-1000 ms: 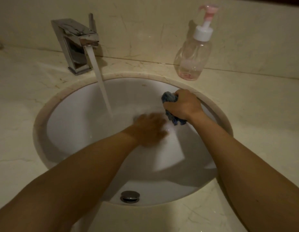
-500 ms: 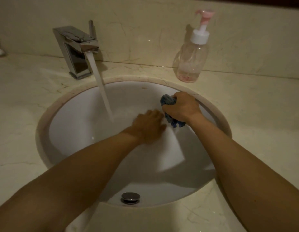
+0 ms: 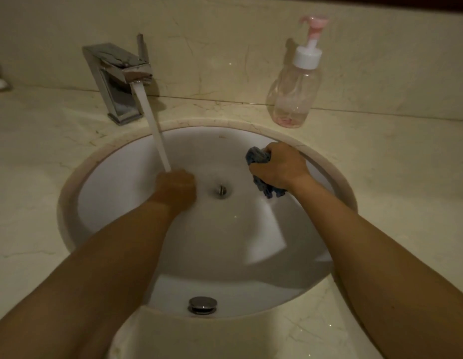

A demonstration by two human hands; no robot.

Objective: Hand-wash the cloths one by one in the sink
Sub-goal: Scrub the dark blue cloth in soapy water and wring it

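Head view: right of centre in the sink [image 3: 108, 203], the right hand [image 3: 277, 167] grips a bunched blue cloth [image 3: 258, 157]. The left hand [image 3: 177, 189], under the tap's stream [image 3: 157, 141], holds nothing visible, and blur hides its fingers. The cloth looks soft, soaked and limp, so it is best squeezed as a wad.

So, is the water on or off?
On. A white stream of water pours from the tap onto the left hand in the sink. The right hand grips the cloth beside it.
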